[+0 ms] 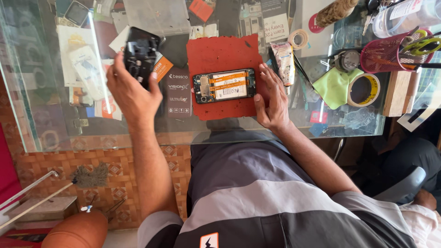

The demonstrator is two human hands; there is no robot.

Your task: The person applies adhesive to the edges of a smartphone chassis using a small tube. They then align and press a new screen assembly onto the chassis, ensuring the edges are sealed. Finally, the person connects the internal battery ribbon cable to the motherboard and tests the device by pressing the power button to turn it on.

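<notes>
Left hand [131,94] is up off the glass table [55,133], fingers clamped round a black phone cover [139,55]. Right hand [271,98] lies flat, fingers together, pressing the opened phone [224,85] just beside it on the red mat [220,55].

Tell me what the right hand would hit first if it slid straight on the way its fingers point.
The right hand rests beside the opened phone on the red mat, fingers pointing up the glass table. Straight on, it would probably meet the crumpled tube first.

Glossy glass table [55,133]; matt red mat [220,53]
</notes>
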